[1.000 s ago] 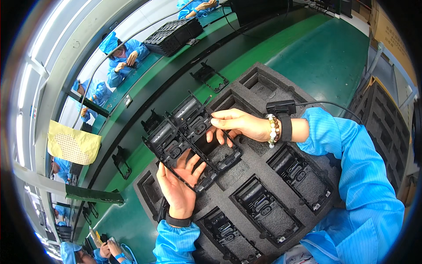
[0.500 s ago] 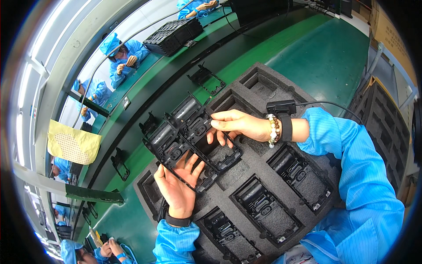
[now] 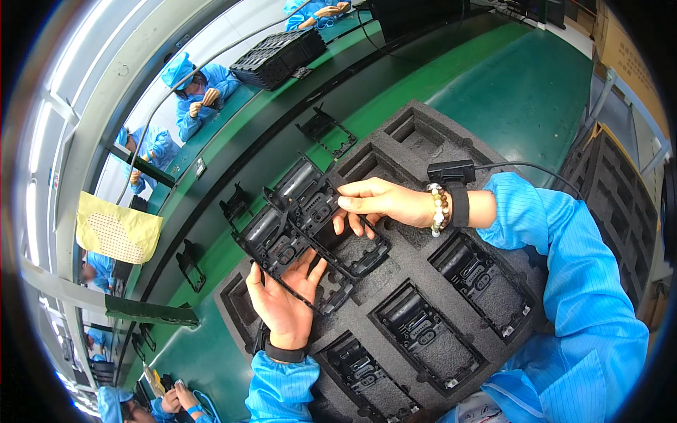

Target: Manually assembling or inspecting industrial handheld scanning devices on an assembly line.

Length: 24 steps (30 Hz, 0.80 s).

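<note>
You seem to be at a two-handed handling step; the next move calls for steady, even support. Your left hand (image 3: 285,315), fingers loosely spread, cradles the left frame (image 3: 283,255) from below; your right hand (image 3: 389,202) pinches the right frame (image 3: 315,206) at its outer side. Both frames hang over the foam tray's (image 3: 355,319) far-left edge.

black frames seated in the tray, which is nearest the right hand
The rightmost frame, below the right hand in the picture; the others lie farther left.
</note>
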Available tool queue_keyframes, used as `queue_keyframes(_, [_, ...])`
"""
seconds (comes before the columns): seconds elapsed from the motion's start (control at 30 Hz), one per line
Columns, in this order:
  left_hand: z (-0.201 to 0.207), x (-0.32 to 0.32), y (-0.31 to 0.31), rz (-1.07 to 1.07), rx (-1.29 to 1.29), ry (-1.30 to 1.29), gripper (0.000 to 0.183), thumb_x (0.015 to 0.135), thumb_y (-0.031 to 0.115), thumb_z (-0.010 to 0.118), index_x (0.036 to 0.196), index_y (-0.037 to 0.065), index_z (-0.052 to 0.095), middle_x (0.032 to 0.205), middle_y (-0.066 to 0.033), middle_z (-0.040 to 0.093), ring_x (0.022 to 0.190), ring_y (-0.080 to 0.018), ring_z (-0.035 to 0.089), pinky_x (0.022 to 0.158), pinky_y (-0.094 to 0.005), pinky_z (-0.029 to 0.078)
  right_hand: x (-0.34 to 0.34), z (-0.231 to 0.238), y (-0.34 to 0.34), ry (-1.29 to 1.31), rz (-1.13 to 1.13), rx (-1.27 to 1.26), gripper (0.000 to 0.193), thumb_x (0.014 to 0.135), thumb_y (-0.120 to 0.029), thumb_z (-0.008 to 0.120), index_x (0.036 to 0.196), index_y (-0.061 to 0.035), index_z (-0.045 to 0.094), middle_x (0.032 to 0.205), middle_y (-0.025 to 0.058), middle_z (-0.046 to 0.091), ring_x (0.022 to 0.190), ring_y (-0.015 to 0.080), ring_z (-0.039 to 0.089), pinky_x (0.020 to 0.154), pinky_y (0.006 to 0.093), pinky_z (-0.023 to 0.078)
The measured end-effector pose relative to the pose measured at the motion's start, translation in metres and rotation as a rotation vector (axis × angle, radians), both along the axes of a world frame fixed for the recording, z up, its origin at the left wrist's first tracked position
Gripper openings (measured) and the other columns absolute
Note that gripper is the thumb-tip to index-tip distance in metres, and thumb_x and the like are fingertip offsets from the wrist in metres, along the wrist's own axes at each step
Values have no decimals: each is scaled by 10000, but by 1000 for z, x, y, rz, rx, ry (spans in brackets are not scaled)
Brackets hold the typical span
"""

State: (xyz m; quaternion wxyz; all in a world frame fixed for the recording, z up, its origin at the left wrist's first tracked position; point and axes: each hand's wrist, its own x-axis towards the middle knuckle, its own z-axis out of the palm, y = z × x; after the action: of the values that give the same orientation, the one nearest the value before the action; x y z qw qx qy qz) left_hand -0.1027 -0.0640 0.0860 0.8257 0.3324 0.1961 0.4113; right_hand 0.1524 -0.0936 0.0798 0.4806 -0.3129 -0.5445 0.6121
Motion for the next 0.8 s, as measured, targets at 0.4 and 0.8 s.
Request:
queue_keyframes(0.4, [6, 7, -3, 10, 23, 4, 632, 984, 566, 321, 1377, 92, 463, 1339, -153, 530, 1214, -355, 509, 1011, -515, 425, 0, -2, 4, -42, -116, 49, 345, 1023, -360, 471, 1053, -48, 615, 1018, 43, 658, 814, 77, 590, 620, 235, 520])
queue_keyframes(0.8, [4, 10, -7, -27, 153, 3, 554, 986, 479, 459, 1403, 121, 383, 1367, -161, 475, 1192, -313, 497, 990, -536, 452, -16, 10, -1, 371, -84, -326, 408, 946, -573, 519, 1043, -180, 573, 915, -58, 516, 739, 25, 398, 544, 172, 287])
